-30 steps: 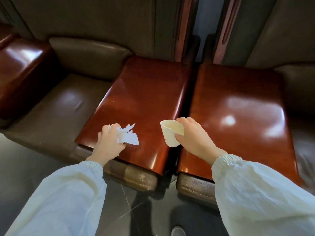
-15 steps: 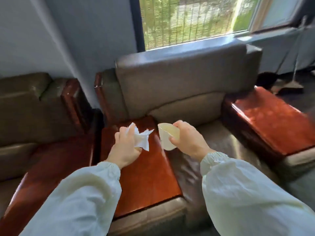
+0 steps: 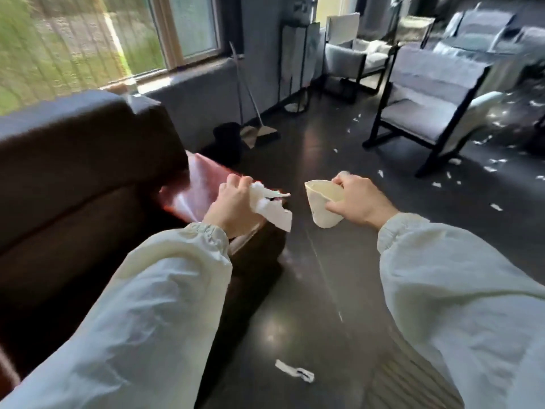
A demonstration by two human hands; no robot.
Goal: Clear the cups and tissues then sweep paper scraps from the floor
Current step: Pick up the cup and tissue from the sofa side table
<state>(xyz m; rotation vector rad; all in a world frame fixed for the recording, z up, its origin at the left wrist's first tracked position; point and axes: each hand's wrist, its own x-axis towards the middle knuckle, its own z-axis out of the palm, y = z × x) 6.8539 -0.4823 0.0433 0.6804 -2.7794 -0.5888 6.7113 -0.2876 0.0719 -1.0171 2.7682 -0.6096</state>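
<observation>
The right grip (image 3: 358, 202) is clasping a squashed, empty-looking paper cup (image 3: 323, 206), jutting to its left; the left grip (image 3: 233, 208) is clutching crumpled, torn white tissue (image 3: 272, 206), hanging to its right.

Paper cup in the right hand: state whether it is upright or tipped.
Tipped. The paper cup leans, mouth angled toward the left, in the right hand.

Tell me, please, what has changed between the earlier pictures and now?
The person has turned from the sofa toward the room, so the cup now hangs over the floor strewn with paper scraps. Nothing was let go: the left hand still grips the tissue, the right hand the cup.
</observation>
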